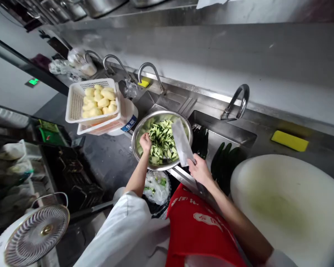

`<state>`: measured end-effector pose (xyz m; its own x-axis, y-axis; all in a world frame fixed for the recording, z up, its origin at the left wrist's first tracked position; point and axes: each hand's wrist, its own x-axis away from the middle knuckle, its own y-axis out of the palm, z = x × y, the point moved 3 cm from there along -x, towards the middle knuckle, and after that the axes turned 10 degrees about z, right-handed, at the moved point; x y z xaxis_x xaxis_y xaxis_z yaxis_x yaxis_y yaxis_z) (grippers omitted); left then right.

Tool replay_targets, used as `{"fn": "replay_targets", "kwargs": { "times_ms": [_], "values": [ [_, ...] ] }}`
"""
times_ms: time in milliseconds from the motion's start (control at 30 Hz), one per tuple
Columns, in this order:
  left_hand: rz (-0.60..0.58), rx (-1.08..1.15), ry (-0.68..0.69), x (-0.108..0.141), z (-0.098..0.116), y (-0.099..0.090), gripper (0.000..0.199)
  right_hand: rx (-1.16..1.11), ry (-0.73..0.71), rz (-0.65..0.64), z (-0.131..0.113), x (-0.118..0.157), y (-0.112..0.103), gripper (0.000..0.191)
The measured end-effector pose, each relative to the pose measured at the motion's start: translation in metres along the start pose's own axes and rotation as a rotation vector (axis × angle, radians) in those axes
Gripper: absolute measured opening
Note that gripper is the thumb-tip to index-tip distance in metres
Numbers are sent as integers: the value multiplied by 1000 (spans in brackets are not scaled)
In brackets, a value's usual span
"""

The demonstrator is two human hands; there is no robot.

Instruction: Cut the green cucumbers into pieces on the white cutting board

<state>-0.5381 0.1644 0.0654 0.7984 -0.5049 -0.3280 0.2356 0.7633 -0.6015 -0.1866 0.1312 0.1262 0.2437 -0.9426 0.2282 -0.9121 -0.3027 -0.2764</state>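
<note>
Steel bowl (pixel 142 129) of green slices (pixel 163 138); right hand (pixel 199 170) grips cleaver (pixel 180 140); left hand (pixel 146 142) curled, grasp unclear.

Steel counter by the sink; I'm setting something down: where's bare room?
Bare: steel counter between the rightmost tap and yellow sponge; the round white board, though stained. Crowded: the metal bowl of cut cucumber, with the left hand and cleaver there, and the sink holding whole cucumbers.
</note>
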Motion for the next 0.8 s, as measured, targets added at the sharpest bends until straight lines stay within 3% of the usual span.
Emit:
{"fn": "replay_targets", "kwargs": {
  "times_ms": [100, 200, 267, 400, 500, 633, 733, 800],
  "values": [
    [11, 89, 3, 1, 15, 5, 35, 239, 30, 163, 23, 37, -57, 31],
    [10, 203, 207, 12, 65, 33, 31, 613, 18, 355, 50, 91, -122, 31],
    [-92, 285, 361, 30, 110, 70, 29, 855, 65, 474, 69, 128, -159, 27],
    [-514, 417, 576, 92, 202, 178, 29, 1265, 259, 662, 109, 184, -208, 27],
    [-788, 403, 679, 144, 252, 262, 35, 1410, 407, 703, 142, 207, -220, 39],
    [-926, 313, 712, 189, 288, 349, 56, 1402, 493, 692, 183, 219, -216, 44],
    [-1021, 196, 717, 207, 292, 383, 55, 1330, 494, 715, 202, 219, -208, 42],
    [-1036, 157, 750, 213, 285, 388, 48, 1264, 498, 736, 208, 216, -202, 42]
  ]
}}
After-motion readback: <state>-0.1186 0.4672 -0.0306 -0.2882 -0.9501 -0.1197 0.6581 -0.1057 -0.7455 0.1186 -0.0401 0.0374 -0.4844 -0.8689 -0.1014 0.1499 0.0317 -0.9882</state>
